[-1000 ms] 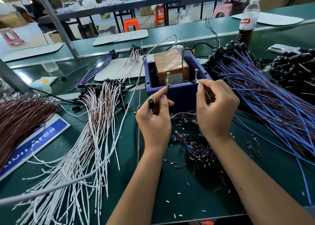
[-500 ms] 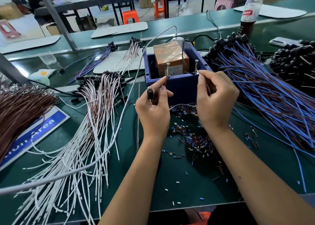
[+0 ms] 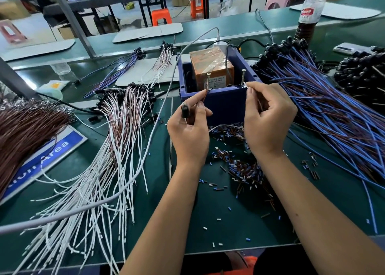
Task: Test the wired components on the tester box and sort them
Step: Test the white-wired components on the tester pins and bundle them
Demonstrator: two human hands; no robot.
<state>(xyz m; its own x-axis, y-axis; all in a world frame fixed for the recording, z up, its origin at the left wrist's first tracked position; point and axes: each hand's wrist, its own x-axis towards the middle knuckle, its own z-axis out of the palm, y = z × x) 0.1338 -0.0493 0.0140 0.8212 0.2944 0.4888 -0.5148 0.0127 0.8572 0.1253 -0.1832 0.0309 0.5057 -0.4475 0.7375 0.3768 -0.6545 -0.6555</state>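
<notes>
The tester box (image 3: pixel 224 105) is a blue bin holding an orange unit (image 3: pixel 210 70), with two upright screws, the left screw (image 3: pixel 208 81) and the right screw (image 3: pixel 243 76), on its front rim. My left hand (image 3: pixel 188 133) pinches a wired component: its black head (image 3: pixel 184 110) sticks up by my thumb and its brown lead reaches the foot of the left screw. My right hand (image 3: pixel 268 120) pinches the white lead against the foot of the right screw. A slack loop of wire hangs between both hands.
White-and-brown wired components (image 3: pixel 116 141) lie fanned out on the left, a brown bundle (image 3: pixel 25 128) farther left. A big blue-wired pile (image 3: pixel 325 108) and black heads (image 3: pixel 362 76) fill the right. Cut insulation bits (image 3: pixel 243 168) litter the green mat. A bottle (image 3: pixel 310 10) and phone (image 3: pixel 352 48) sit behind.
Both hands stay at the box holding the leads on the screws. The camera has tilted slightly, so the scene sits a little higher in the frame.
</notes>
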